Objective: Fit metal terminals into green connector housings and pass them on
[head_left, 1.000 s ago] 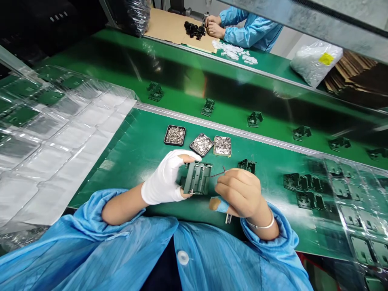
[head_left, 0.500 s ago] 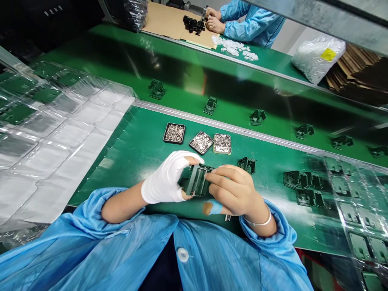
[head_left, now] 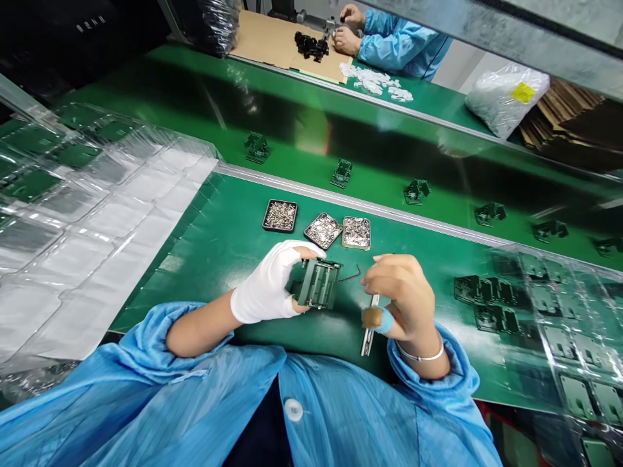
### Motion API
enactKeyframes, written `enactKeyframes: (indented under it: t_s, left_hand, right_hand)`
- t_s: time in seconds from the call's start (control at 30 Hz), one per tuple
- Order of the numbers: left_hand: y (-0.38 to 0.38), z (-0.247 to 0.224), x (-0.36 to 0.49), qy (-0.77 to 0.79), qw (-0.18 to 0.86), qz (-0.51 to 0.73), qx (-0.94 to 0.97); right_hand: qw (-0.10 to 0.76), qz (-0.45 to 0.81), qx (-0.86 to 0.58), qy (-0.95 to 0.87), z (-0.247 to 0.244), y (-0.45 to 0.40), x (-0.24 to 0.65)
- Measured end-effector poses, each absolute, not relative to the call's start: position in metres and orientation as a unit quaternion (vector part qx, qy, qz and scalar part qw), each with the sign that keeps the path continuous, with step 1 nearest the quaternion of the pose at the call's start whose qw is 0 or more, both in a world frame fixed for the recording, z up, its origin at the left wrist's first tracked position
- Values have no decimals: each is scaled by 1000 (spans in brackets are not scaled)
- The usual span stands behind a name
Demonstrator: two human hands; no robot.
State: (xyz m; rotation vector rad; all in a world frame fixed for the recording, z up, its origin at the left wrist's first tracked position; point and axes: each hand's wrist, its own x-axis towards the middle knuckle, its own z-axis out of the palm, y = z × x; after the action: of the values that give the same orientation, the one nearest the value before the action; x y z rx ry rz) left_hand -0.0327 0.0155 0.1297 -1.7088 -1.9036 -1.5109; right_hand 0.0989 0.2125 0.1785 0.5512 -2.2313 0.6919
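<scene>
My left hand (head_left: 265, 285), in a white glove with bare fingertips, grips a dark green circuit-board assembly (head_left: 318, 284) with parallel metal rods by its left side. My bare right hand (head_left: 402, 292), its thumb wrapped in blue and brown tape, hovers to the right with fingers curved and thumb apart. Beneath that thumb lies a narrow silvery metal strip (head_left: 366, 344), partly covered by it; I cannot tell whether they touch. A thin dark L-shaped hex key (head_left: 350, 275) rests on the green table between the two hands.
Three small trays of metal parts (head_left: 280, 215) stand beyond my hands. Several board assemblies (head_left: 487, 290) sit at right beside clear blister trays (head_left: 559, 305). More boards (head_left: 342, 172) are spaced along the green belt behind. Large blister trays (head_left: 97, 201) cover the left. A co-worker's hands (head_left: 346, 40) work across.
My right hand has left the board assembly and moved right, over the metal strip. The hex key has come into view. My left hand keeps its hold. One of the co-worker's hands has risen.
</scene>
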Motion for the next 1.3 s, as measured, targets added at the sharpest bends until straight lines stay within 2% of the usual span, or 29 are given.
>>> enactKeyframes:
  t_s: [0.3,0.5,0.57,0.73,0.93,1.17,1.3]
  left_hand:
    - [14,119,-35,-649,26,-552,-523]
    - [12,109,-28,-711,16,-535,-456]
    - [13,104,-28,-729,44,-512,-452]
    - [14,79,-39,-707,35,-502,-497]
    - [8,24,-64,-760,-54,-429,-485]
    - [6,11,-68,-764,-202,-376,-484]
    - [9,11,-67,-774,-228,-353,-473]
  right_hand:
    - [312,276,185,-890,173,212,90]
    - [183,282,132,-932,160,194,86]
    - [172,302,111,-931,153,190,82]
    - [244,369,76,-894,153,209,83]
    - [342,467,-98,-809,163,257,104]
    - [385,439,-335,-739,139,312,179]
    - [374,428,-415,-710,119,319,244]
